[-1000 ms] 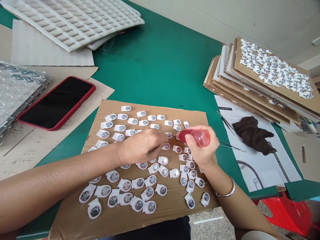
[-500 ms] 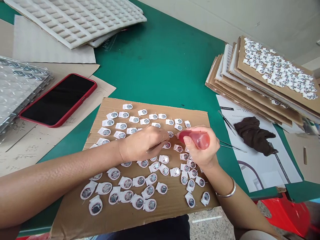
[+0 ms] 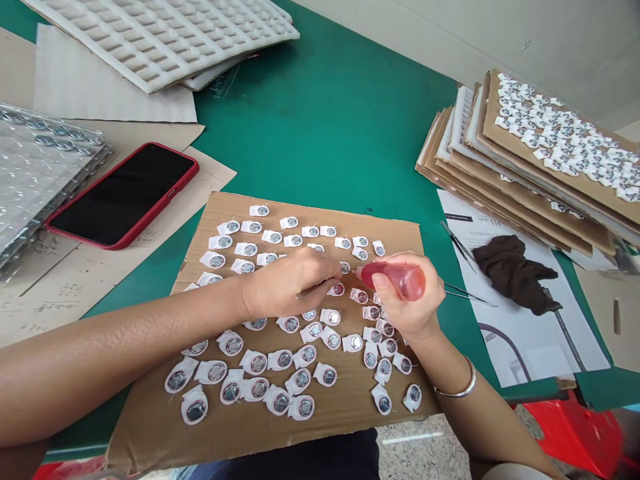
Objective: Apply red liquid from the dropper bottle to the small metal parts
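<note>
Both hands have barely shifted against the cardboard; the whole scene has slid slightly across the view, so the head has moved more than the fingers have.

Far left, a bubble-wrap sheet (image 3: 40, 173) holds round metal discs, with a red-cased phone (image 3: 123, 197) lying just beside it on scrap cardboard. Above them sits a white foam tray (image 3: 160, 40). On the green table (image 3: 320, 133), a cardboard sheet (image 3: 150, 427) carries rows of small discs on white patches (image 3: 257, 363).

The left hand (image 3: 293, 287) is over the middle of that sheet, its fingers together on what looks like a thin metal pick (image 3: 313, 290), with the tip close to the patches. The right hand (image 3: 407, 290) is clamped around a red rubber bulb (image 3: 400, 280), whose narrow nozzle points down at a disc just beyond the left fingertips. Whether it touches, I cannot tell. A pair of tweezers (image 3: 473, 298) pokes out past the right hand, though it is unclear whether they are gripped.

Further right, a second pair of tweezers (image 3: 457, 247) and a brown cloth (image 3: 515, 277) lie on a printed sheet (image 3: 575, 333). Beyond them rises a stack of cardboard sheets (image 3: 520, 180), the top one covered in patches.
</note>
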